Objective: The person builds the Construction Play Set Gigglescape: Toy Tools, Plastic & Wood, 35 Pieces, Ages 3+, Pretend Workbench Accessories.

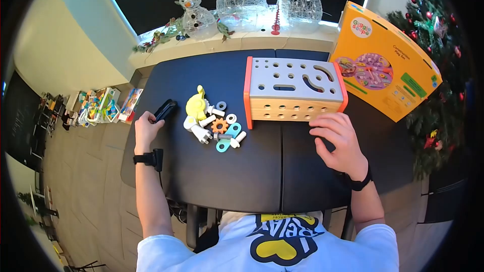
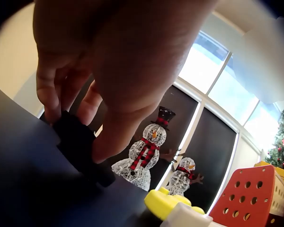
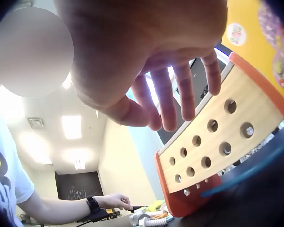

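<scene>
The left hand [image 1: 146,130] pinches a black object [image 1: 165,111] at the table's left side; in the left wrist view, fingers and thumb hold that dark object [image 2: 80,146]. A wooden toy box [image 1: 295,106] with a grey holed top and red end panels stands right of centre. In front of its right end hovers the right hand [image 1: 340,143], fingers loosely bent, holding nothing; the right wrist view shows its fingers near the holed side [image 3: 203,142]. Between the hands lie a yellow piece [image 1: 196,106], an orange gear [image 1: 220,125], teal links [image 1: 234,130], white bolts and rings.
An orange play-set carton [image 1: 388,60] leans at the back right of the black table [image 1: 227,181], beside a decorated tree [image 1: 428,30]. Wire snowmen [image 1: 197,15] stand on the window ledge behind. Shelved toys [image 1: 98,106] are on the floor side at left.
</scene>
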Available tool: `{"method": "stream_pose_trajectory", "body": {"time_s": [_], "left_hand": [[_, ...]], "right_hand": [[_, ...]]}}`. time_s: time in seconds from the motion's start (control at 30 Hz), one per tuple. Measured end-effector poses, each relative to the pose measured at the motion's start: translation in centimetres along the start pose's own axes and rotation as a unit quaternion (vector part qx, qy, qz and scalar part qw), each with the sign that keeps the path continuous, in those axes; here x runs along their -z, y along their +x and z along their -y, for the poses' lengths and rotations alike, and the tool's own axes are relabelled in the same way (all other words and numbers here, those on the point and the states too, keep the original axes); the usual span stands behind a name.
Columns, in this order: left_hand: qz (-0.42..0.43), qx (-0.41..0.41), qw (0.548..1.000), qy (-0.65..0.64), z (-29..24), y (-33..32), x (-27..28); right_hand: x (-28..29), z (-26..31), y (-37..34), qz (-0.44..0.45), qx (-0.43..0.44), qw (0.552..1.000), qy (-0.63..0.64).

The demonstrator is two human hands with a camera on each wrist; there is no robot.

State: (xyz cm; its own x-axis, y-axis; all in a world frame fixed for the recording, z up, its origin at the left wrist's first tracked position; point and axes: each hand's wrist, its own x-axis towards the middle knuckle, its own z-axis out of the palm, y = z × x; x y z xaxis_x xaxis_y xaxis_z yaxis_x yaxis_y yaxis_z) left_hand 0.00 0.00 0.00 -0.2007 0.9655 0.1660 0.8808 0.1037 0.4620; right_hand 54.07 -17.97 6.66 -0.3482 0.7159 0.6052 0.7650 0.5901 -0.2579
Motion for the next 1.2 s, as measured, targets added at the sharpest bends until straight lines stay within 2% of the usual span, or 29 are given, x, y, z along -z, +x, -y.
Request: {"method": "stream_pose_trajectory", "body": {"time_s": [0.03, 0.13, 0.2, 0.27, 0.4, 0.47, 0.53, 0.6, 0.73, 0.8, 0.87, 0.9, 0.93, 1.1, 1.2], "left_hand": [[0.004, 0.011, 1.000, 0.000, 0.1, -0.1, 0.0], [-0.059, -0.073, 0.994, 0.056, 0.5, -0.5, -1.0], [-0.176, -0.189, 0.963, 0.077, -2.5, -2.5, -1.2], [-0.189, -0.253, 0.949, 0.005, -7.1, -5.0, -1.2], [0.018, -0.296, 0.951, -0.081, -14.3, -10.0, -1.6], [0.070, -0.362, 0.926, -0.086, -16.1, -11.4, -2.7], [0.108, -0.415, 0.903, -0.036, -16.6, -11.7, -4.0], [0.124, -0.442, 0.888, 0.019, -16.7, -11.9, -5.1], [0.124, -0.461, 0.879, 0.011, -17.0, -12.5, -5.3], [0.125, -0.449, 0.884, -0.029, -17.7, -13.0, -4.8], [0.193, -0.387, 0.895, -0.112, -19.3, -13.7, -3.1], [0.168, -0.427, 0.880, -0.121, -20.3, -13.8, -2.0], [0.196, -0.402, 0.882, -0.148, -21.3, -14.1, -0.9], [0.133, -0.479, 0.844, -0.203, -26.8, -14.1, 2.4], [0.101, -0.516, 0.823, -0.215, -29.9, -13.0, 1.6]], "right_hand": [[0.0, -0.2, 0.1, -0.012, -0.008, 1.000, -0.019], [0.1, -0.7, 0.4, -0.047, -0.028, 0.996, -0.068], [0.1, -1.4, 0.3, -0.074, -0.043, 0.992, -0.097], [0.4, -1.9, 0.2, -0.081, -0.065, 0.988, -0.113], [0.8, -3.2, 0.1, -0.092, -0.106, 0.983, -0.115], [0.8, -3.7, 0.1, -0.093, -0.128, 0.982, -0.103], [1.1, -3.8, 0.0, -0.067, -0.144, 0.983, -0.088], [1.4, -3.9, -0.4, -0.044, -0.173, 0.983, -0.039], [1.9, -4.1, -1.2, -0.036, -0.162, 0.986, -0.029], [2.2, -4.1, -1.4, -0.043, -0.158, 0.986, -0.014], [2.0, -3.9, -1.3, -0.063, -0.144, 0.987, -0.021], [2.1, -3.6, -1.3, -0.069, -0.143, 0.987, -0.030], [2.1, -3.4, -1.3, -0.073, -0.140, 0.987, -0.037], [2.0, -1.2, -0.7, -0.091, -0.142, 0.984, -0.065], [2.2, -0.3, 0.0, -0.091, -0.156, 0.982, -0.049]]}}
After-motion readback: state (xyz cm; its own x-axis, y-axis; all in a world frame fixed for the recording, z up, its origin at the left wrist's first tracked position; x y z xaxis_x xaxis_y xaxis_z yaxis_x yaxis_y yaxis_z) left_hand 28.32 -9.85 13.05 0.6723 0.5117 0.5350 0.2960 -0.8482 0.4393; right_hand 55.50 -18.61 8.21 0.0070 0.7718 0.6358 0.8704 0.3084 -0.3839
